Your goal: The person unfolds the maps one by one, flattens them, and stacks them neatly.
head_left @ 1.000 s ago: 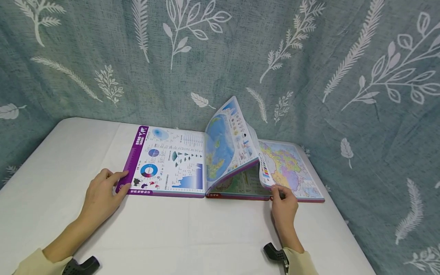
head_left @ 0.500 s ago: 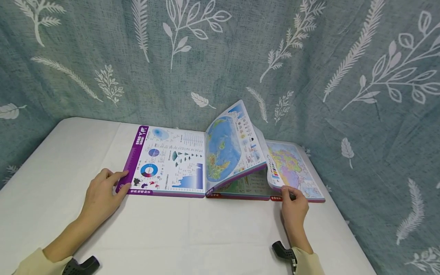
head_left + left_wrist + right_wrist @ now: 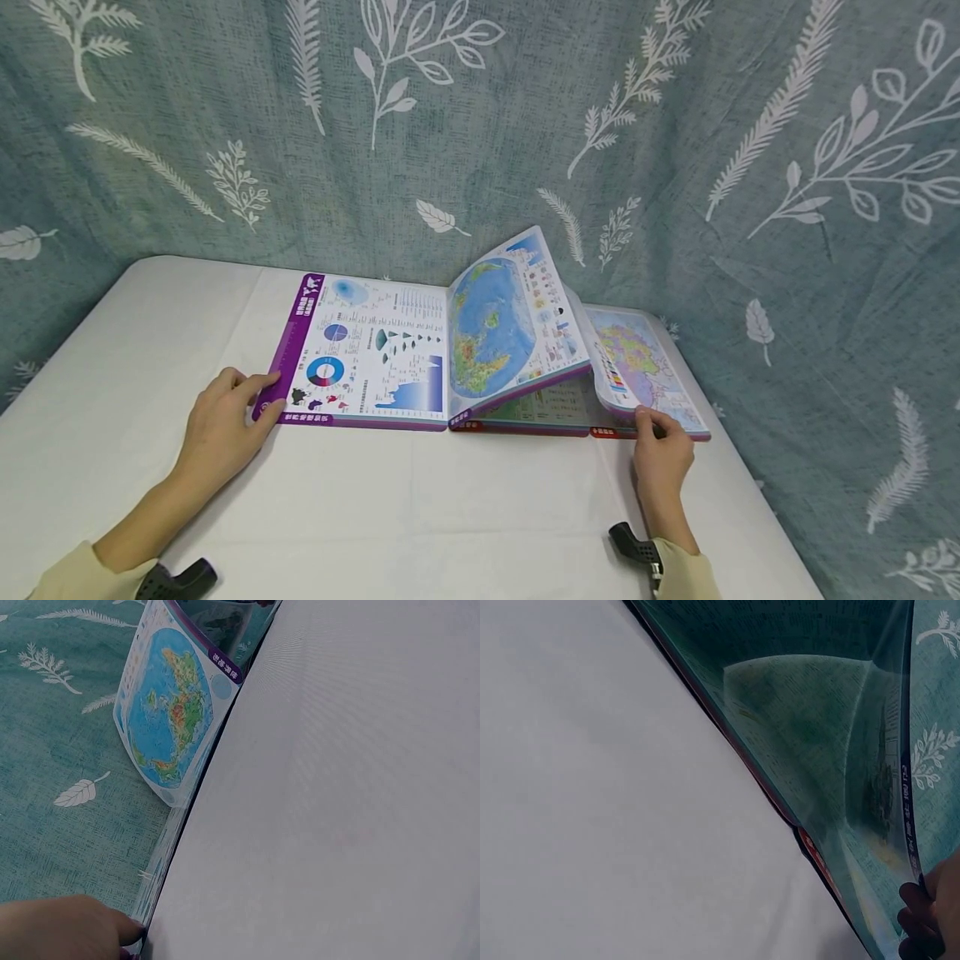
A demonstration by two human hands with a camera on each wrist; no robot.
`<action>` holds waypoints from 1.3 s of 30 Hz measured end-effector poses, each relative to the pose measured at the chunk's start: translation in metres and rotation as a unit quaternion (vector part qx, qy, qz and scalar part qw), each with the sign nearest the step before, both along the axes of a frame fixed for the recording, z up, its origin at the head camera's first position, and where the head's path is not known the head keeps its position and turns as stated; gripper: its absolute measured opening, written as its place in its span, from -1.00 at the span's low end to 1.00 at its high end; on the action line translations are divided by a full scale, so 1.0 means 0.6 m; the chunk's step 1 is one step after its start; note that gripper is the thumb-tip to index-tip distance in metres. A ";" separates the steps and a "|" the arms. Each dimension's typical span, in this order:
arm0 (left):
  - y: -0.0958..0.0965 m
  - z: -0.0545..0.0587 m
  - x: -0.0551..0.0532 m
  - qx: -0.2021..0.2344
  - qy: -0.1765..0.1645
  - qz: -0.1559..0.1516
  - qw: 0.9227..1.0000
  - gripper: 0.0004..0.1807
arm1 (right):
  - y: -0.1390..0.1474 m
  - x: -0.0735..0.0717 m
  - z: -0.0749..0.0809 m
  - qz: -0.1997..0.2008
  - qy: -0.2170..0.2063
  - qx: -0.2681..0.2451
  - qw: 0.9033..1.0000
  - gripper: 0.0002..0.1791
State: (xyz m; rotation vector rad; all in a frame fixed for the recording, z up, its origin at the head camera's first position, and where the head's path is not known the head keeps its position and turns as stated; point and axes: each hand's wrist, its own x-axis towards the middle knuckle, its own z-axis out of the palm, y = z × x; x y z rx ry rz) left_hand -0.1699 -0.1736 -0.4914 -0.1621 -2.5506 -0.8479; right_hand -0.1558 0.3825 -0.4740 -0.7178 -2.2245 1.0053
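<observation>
A glossy folded map (image 3: 390, 350) with several panels lies spread on the table. Its flat left panel carries charts and a purple border. My left hand (image 3: 213, 425) rests its thumb and finger on that border; the left wrist view shows the hand (image 3: 67, 928) at the edge. A world-map panel (image 3: 491, 325) stands tilted up in the middle. My right hand (image 3: 663, 454) pinches the near corner of the raised flap at its right. In the right wrist view, the fingers (image 3: 919, 919) meet the flap's edge. Underneath, a colourful map panel (image 3: 637, 354) lies flat, partly covered.
A white cloth covers the table (image 3: 420, 517). Behind it and along the right hangs a teal curtain (image 3: 480, 125) with white leaf prints, close to the map's far edge. Black wrist devices (image 3: 637, 546) sit by both cuffs.
My right hand has moved right, drawing the pinched flap with it. The raised world-map panel has leaned lower and further right, covering more of the panel beneath. My left hand has stayed put.
</observation>
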 end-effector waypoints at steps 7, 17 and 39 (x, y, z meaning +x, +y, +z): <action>0.001 0.001 -0.001 0.000 0.004 -0.004 1.000 -0.54 | 0.023 0.002 0.002 -0.026 0.001 -0.008 1.000 -0.55; -0.001 0.001 0.000 -0.002 0.007 -0.006 1.000 -0.55 | 0.049 0.001 0.000 -0.041 -0.002 -0.033 0.999 -0.48; 0.000 0.001 0.000 -0.003 0.009 -0.005 1.000 -0.55 | 0.085 0.008 0.002 -0.065 0.008 -0.054 0.996 -0.42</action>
